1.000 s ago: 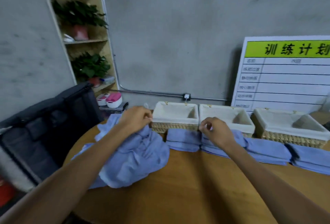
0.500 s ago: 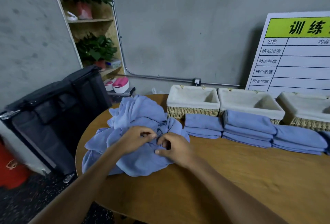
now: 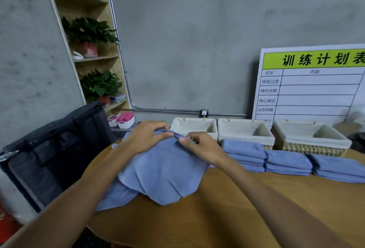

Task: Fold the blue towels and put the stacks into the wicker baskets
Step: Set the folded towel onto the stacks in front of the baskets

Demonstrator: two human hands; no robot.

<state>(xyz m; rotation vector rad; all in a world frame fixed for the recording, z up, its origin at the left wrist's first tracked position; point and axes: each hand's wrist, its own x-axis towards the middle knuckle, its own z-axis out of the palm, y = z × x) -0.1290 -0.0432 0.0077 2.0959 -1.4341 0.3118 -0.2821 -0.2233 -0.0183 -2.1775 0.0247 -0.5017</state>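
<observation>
A: Why pinched so close together, left hand (image 3: 146,137) and right hand (image 3: 199,146), both on the top hem of the loose, rumpled blue terry towel (image 3: 164,172)?

B: Probably to find an edge and run outward to the corners. Gripped between thumb and fingers on each side, lifted off the heap, the rest draped down onto the round wooden counter (image 3: 197,218).

A: And the finished ones?

B: Left in three stacks of folded blue towels (image 3: 284,161) on the counter, just in front of three cream-lined wicker baskets (image 3: 245,131). Not yet put inside; seemingly parked until the folding was done.

A: Anything in the way?

B: More crumpled blue cloth under the held towel. Black zipped fabric case (image 3: 53,149) beside the counter's left edge. White wall chart with green header (image 3: 312,83) propped behind the baskets, potted green plants (image 3: 90,30) on a wooden shelf, well apart.
</observation>
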